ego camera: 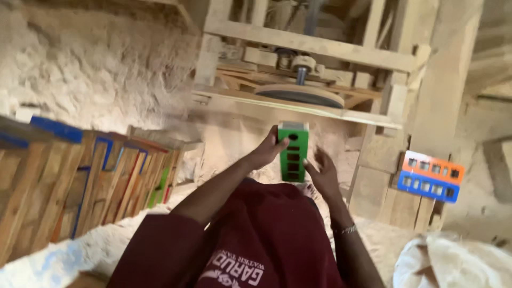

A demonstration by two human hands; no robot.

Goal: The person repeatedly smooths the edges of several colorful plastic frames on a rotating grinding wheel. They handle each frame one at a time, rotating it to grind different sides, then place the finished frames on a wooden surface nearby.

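A green block [293, 152], upright and pierced by a column of dark slots, is held in front of the body, just below a wooden machine frame [314, 45] with a grey disc [300, 95]. The left hand [265, 151] is closed on the block's left edge, its fingers wrapped around the side. The right hand [321, 172] is seen just beside the block's right edge with its fingers spread open; whether it touches the block cannot be told. An orange block [433, 167] is stacked on a blue block [428, 186] on a wooden stand to the right, well apart from the hands. Painted wooden boards [101, 176] are leaned in a row at the left. Sawdust [90, 69] is heaped behind them.
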